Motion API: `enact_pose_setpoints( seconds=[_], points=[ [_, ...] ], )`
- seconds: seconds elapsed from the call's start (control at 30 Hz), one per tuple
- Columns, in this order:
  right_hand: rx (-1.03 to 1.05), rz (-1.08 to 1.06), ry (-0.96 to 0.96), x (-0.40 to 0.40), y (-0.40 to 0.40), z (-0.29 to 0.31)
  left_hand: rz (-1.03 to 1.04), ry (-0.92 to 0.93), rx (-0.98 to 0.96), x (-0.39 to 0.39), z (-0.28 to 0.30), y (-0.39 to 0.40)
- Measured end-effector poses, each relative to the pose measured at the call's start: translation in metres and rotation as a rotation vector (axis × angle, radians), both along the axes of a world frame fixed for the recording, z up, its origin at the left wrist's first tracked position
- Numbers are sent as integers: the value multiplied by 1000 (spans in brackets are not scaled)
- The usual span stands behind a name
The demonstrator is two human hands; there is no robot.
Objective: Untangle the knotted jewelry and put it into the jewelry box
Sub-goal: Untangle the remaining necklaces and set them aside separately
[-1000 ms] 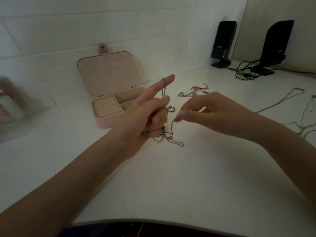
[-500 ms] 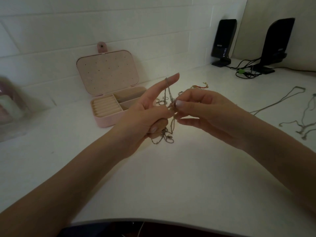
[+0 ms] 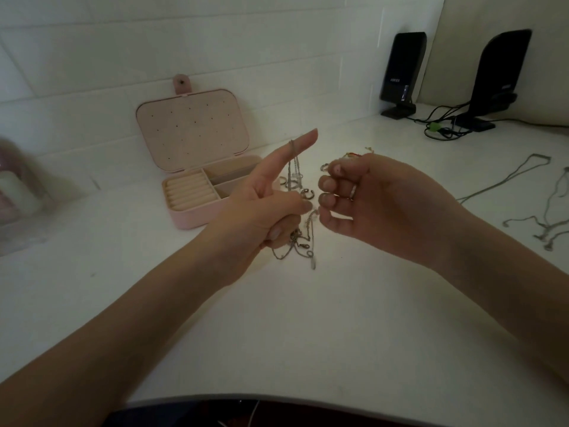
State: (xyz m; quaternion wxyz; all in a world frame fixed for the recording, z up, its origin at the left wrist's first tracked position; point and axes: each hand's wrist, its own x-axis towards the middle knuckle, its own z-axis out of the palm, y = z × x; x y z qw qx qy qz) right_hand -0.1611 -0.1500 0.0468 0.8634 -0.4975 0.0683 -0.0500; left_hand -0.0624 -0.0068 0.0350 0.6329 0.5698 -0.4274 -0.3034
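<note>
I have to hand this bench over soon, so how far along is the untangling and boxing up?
Done: the pink jewelry box stands open; its visible compartments look empty. In hand: the left hand holds a knotted chain looped over its forefinger, and the right hand works beside it. Left: that knot, loose rings and more chains on the counter.

Left hand (image 3: 264, 208) gripping tangled chain (image 3: 303, 238), right hand (image 3: 369, 198) perhaps pinching it, pink jewelry box (image 3: 197, 155) behind
</note>
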Motion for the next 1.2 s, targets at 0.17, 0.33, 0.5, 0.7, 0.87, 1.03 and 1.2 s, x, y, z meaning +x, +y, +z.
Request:
enact_pose_setpoints(
  seconds=[0.17, 0.33, 0.5, 0.7, 0.87, 1.03, 1.2],
  points=[
    [-404, -12, -10, 1, 4, -8, -30, -6, 4, -3, 0, 0],
    [-543, -74, -60, 0, 13, -9, -88, -12, 39, -5, -1, 0],
    [-492, -136, -90, -1, 8, -6, -59, 12, 18, -4, -1, 0],
    [-517, -197, -69, -3, 6, -5, 94, 47, -39, -4, 2, -1],
    [-516, -180, -36, -1, 8, -8, 348, -76, -67, -2, -2, -4],
    [-488, -167, 15, 0, 4, -9, 406, -209, -105, -8, 1, -3],
    [-500, -130, 43, -1, 5, -8, 389, -242, -109, -7, -1, -4]
  ],
)
